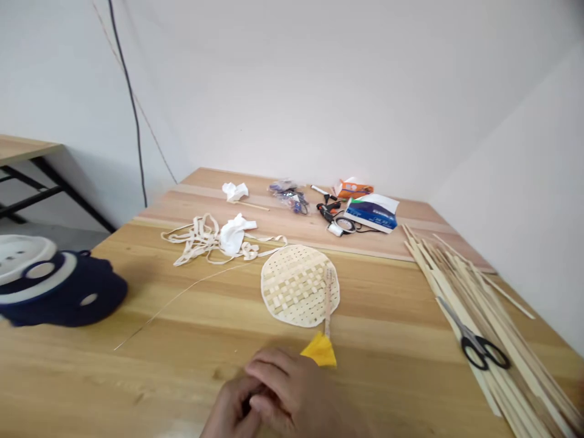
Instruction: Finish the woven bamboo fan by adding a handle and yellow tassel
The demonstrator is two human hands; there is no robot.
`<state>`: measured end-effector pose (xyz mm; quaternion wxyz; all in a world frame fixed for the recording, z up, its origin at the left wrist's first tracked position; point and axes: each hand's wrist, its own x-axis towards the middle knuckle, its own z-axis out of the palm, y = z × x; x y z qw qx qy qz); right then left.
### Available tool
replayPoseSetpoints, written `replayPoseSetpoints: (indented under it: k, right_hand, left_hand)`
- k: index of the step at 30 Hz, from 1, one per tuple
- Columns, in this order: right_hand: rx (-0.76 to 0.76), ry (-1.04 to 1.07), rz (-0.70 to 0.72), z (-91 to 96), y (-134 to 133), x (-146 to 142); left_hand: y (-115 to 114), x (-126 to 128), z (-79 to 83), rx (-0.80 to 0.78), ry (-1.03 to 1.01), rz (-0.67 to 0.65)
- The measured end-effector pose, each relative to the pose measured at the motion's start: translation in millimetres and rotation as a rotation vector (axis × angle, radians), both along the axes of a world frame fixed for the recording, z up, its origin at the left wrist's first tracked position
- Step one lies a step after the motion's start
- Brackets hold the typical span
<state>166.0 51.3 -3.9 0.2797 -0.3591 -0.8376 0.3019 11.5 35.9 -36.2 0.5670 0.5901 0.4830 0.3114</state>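
My left hand (pixel 235 409) and my right hand (pixel 292 392) are together at the bottom middle, fingers curled and touching. A dark gap shows between them; whatever they might hold is hidden. Just beyond them lies a round woven fan (pixel 298 292) of pale bamboo strips with a light edging. Its flat handle strip (pixel 327 304) runs along the right side toward me. At the handle's near end is a yellow piece (pixel 320 350), close to my right hand's fingers.
Bamboo strips (pixel 474 304) lie on the right, with black-handled scissors (pixel 474 344) on top. Behind the fan are tangled cream tape (pixel 205 240), a tissue box (pixel 371 213), a glue gun (pixel 327 211) and plastic bags (pixel 289 196). A dark blue cap (pixel 77 286) sits left.
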Motion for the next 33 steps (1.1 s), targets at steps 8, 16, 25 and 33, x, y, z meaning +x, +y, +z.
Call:
replayPoseSetpoints:
  k: [8, 16, 25, 33]
  right_hand:
    - [0.183, -0.264, -0.298, 1.5, -14.2, 31.3]
    - [-0.410, 0.074, -0.508, 9.3, -34.6, 56.2]
    - [-0.445, 0.020, -0.486, 3.9, -46.6, 51.0]
    - [-0.639, 0.450, -0.519, -7.2, -41.9, 16.1]
  left_hand:
    - [4.0, -11.2, 29.3, -0.198, 0.038, 0.013]
    - [5.4, -16.6, 27.2, -0.250, -0.125, 0.052]
    - [4.1, -3.4, 35.6, 0.078, 0.109, 0.076]
    - [-1.1, 8.4, 40.9, 0.491, 0.187, -0.030]
